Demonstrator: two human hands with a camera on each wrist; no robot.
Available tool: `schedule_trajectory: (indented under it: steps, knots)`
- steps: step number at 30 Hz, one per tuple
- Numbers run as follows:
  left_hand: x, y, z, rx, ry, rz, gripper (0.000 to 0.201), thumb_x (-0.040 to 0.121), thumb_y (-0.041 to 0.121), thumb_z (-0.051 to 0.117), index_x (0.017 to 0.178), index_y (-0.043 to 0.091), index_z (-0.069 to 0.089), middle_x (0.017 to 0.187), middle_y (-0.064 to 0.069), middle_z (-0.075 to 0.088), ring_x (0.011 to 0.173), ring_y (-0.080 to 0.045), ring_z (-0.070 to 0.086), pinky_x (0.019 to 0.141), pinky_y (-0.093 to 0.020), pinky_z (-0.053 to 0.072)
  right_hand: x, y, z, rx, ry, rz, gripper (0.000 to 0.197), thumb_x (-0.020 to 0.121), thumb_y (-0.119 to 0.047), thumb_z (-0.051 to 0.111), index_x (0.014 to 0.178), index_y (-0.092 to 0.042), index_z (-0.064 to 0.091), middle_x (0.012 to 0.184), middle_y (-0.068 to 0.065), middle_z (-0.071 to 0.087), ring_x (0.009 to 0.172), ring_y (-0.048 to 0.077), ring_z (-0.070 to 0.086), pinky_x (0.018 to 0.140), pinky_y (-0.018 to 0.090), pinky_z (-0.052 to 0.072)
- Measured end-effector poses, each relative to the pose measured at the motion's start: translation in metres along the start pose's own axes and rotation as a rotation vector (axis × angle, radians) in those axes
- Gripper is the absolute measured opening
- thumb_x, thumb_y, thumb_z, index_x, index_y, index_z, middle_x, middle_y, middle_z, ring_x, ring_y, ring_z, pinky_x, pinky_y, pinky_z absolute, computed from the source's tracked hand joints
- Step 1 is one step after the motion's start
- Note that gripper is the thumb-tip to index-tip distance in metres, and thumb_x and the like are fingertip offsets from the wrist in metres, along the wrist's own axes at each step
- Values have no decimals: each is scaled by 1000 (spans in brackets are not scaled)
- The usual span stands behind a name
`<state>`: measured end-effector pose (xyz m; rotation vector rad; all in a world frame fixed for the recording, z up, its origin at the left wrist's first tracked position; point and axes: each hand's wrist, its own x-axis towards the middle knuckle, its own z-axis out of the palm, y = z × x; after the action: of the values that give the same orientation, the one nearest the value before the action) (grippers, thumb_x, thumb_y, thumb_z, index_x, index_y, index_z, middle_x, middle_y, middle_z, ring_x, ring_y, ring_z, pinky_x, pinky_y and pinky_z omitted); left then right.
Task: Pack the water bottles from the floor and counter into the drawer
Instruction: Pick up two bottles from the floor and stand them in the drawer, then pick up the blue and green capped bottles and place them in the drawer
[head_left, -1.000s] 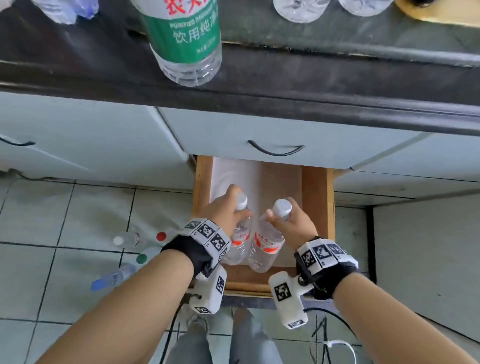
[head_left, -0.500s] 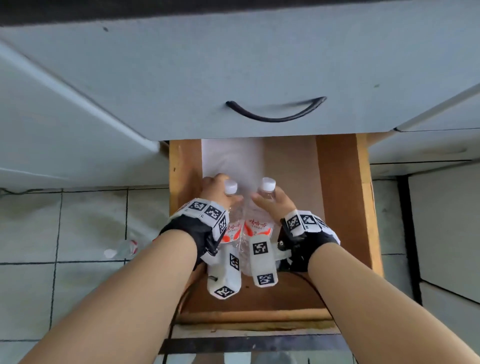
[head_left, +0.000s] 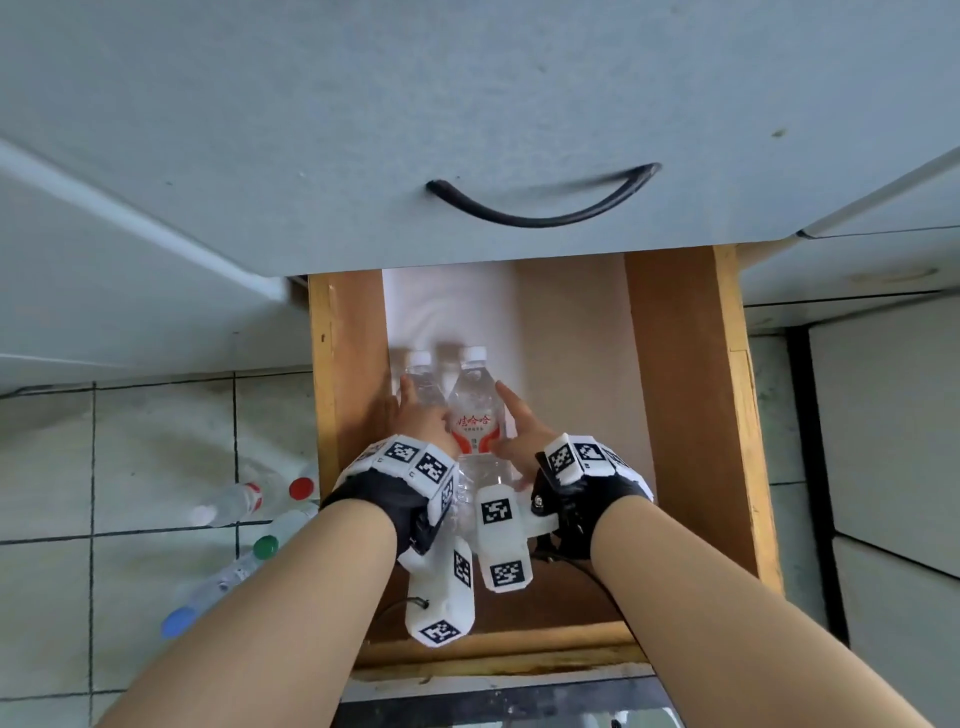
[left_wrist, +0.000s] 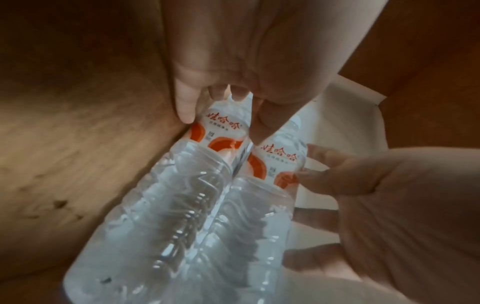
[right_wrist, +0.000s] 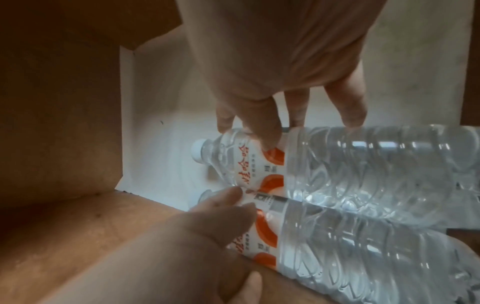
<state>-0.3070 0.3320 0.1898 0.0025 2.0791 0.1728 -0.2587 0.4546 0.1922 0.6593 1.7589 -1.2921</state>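
Two clear water bottles with orange-and-white labels lie side by side on the white liner in the open wooden drawer (head_left: 685, 415), caps pointing to the back. The left bottle (head_left: 422, 385) (left_wrist: 221, 127) (right_wrist: 337, 246) lies against the drawer's left wall, and my left hand (head_left: 418, 421) (left_wrist: 233, 51) grips its shoulder between thumb and fingers. My right hand (head_left: 519, 436) (right_wrist: 285, 51) holds the right bottle (head_left: 475, 410) (left_wrist: 280, 158) (right_wrist: 363, 164) at the label, index finger stretched along its side. The bottles' lower halves are hidden under my wrists in the head view.
A closed grey drawer front with a black handle (head_left: 540, 208) overhangs the open drawer. Several more bottles lie on the tiled floor to the left: one with a white cap (head_left: 228, 504), a red cap (head_left: 301, 488), a green cap (head_left: 266, 545) and a blue cap (head_left: 179, 621).
Both bottles went from held tilted above the drawer to lying flat on its liner, farther back. My hands slid from the necks down to the shoulders and labels. The head camera dropped closer.
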Motion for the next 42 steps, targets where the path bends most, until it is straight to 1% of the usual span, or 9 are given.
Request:
schedule_trajectory:
  steps: [3,7,15,21,24,30,36,39,42]
  knots:
    - [2,-5,-2,-97,0,-13,45,86,9,55,130,18,54,158,-13,12,141,-34,28,114,-42,31,9,-1,8,-54,20,43,82,88,-6,53,147,-38,7,140,17,39,108,34,57,56,24,46]
    - [-5,-4,-5,-136,-17,-22,45,83,17,60,128,22,57,159,-10,10,141,-34,25,116,-42,26,8,-5,8,-18,-9,39,65,88,5,47,144,-13,20,138,18,49,105,27,57,49,17,43]
    - [-60,-3,-20,-415,110,174,39,90,13,50,130,14,54,139,-7,51,122,-23,52,100,-27,39,-29,-37,11,43,73,-3,58,87,-4,55,141,-10,35,142,14,45,122,28,50,72,20,39]
    - [-130,-49,-54,-1050,275,332,28,91,4,48,105,20,66,95,2,68,79,-5,62,70,-15,51,-90,-99,39,41,96,-224,14,86,-9,59,93,-20,61,88,7,63,78,20,58,71,28,47]
    - [-160,-109,-66,-1259,407,294,28,91,1,45,107,13,65,81,7,66,65,6,64,58,-6,49,-113,-131,85,42,7,-323,17,88,-3,55,101,-12,59,80,7,58,66,15,53,61,19,41]
    - [-191,-254,-54,-1285,632,97,34,88,3,45,84,33,61,80,8,67,71,1,62,71,-20,47,-114,-161,219,-36,-179,-313,21,89,-2,49,99,-19,55,76,-2,60,66,10,55,60,19,41]
    - [-163,-357,7,-1347,555,-166,32,85,1,52,75,30,59,78,2,64,77,-20,58,81,-27,42,-47,-117,329,-182,-155,-73,29,85,-3,50,111,-10,60,76,0,59,60,11,52,57,20,42]
    - [-121,-393,60,-1154,493,-330,27,87,2,48,101,17,65,103,-7,64,98,-26,59,79,-16,42,6,-77,357,-367,-142,45,34,85,-6,51,118,-12,56,93,5,63,74,21,55,68,30,47]
    - [-72,-424,112,-856,399,-402,46,86,5,50,131,12,49,129,-21,52,117,-37,51,95,-35,41,55,-44,372,-657,-109,20,40,85,-9,49,125,-15,48,119,15,59,92,26,55,74,28,40]
